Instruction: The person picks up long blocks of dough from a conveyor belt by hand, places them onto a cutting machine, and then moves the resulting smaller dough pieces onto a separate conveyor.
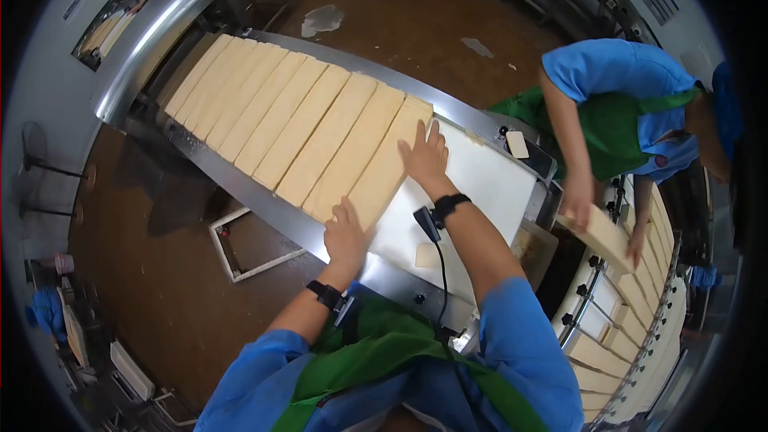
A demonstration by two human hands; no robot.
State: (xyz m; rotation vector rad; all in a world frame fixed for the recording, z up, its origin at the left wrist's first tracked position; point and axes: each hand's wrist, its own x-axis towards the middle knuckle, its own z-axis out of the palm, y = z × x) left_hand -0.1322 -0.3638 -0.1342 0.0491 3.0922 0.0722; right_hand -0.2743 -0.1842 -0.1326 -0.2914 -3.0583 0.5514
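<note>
Long pale stacks of what look like thin dough sheets (280, 116) lie side by side across the conveyor table. My left hand (346, 238) grips the near end of the closest stack (382, 174), its fingers over the top edge. At the far end of that same stack is my right hand (426, 158), fingers spread over its top and end. The stack rests flat against its neighbour. A white belt (480, 192) shows beside it, with a small pale square piece (427, 255) near my right forearm. Each wrist wears a black strap with a small device.
A co-worker (624, 112) in blue and green on the right holds a pale block (600, 236) over another conveyor with similar blocks (600, 356). A curved metal hood (164, 40) spans the far end. A white frame (228, 252) lies on the floor. A cable (445, 296) hangs from my right wrist.
</note>
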